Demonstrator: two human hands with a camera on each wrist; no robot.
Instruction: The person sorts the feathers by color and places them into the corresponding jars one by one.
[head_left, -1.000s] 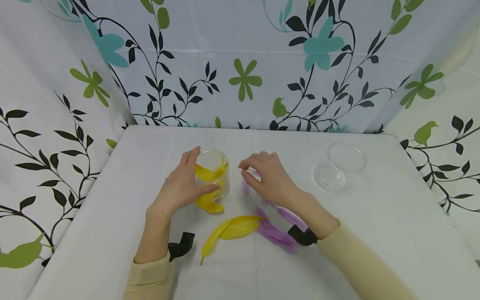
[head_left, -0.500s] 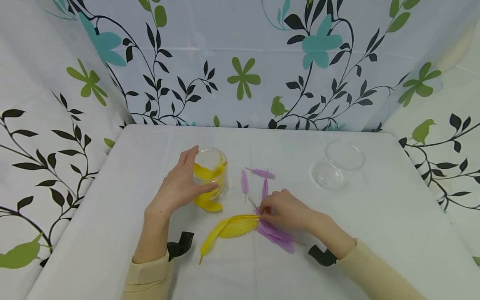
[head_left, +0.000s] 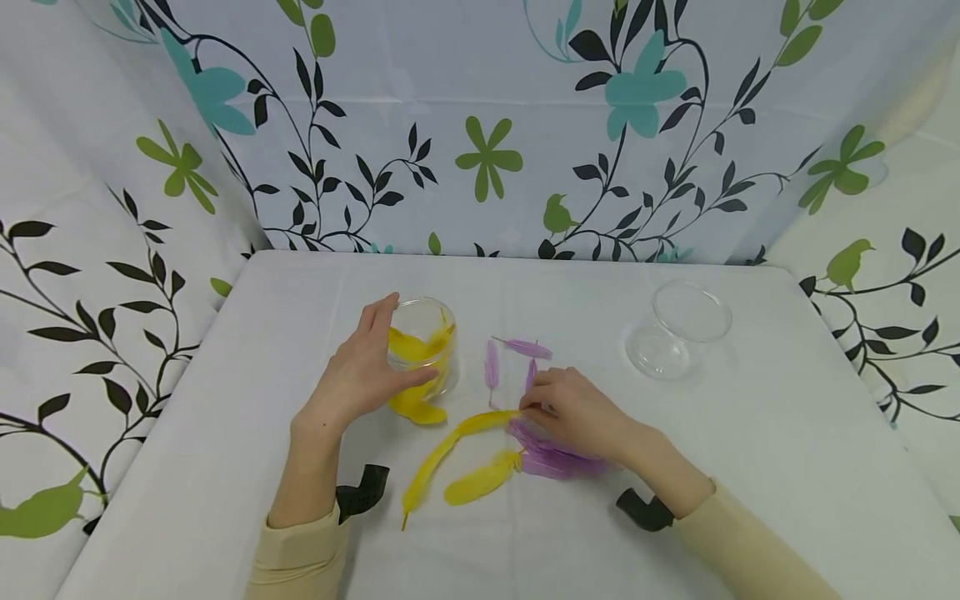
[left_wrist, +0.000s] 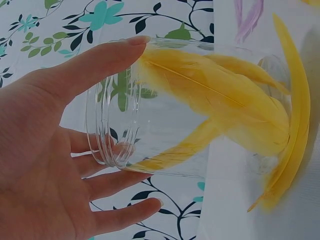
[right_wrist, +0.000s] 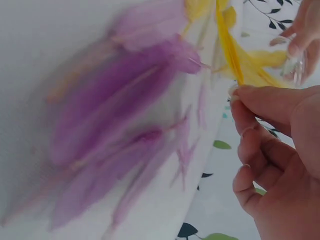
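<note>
1. Head view: the left hand (head_left: 358, 375) curls round a clear jar (head_left: 423, 346) holding yellow feathers, standing on the tabletop (head_left: 750, 433). At the jar's 4 o'clock the right hand (head_left: 573, 412) pinches the tip of a long yellow feather (head_left: 442, 454), whose other end lies on the tabletop. A shorter yellow feather (head_left: 480, 485) lies at 6 o'clock from that hand's fingertips, and a purple pile (head_left: 551, 458) is partly under the hand. Three loose purple feathers (head_left: 491, 365) lie between jar and hand. An empty jar (head_left: 678, 329) stands well apart at 2 o'clock.

2. Left wrist view: thumb and fingers (left_wrist: 115, 185) wrap the jar (left_wrist: 165, 145) near its rim, yellow feathers (left_wrist: 225, 100) inside.

3. Right wrist view: thumb and forefinger (right_wrist: 260, 102) are closed on the yellow quill (right_wrist: 227, 47); purple feathers (right_wrist: 115, 130) blur at 9 o'clock.

4. The step looks like sorting yellow feathers into the held jar. The next move likely calls for lifting the quill clear of the purple pile toward the jar mouth at 10 o'clock.

5. No brand, label or writing is readable.
</note>
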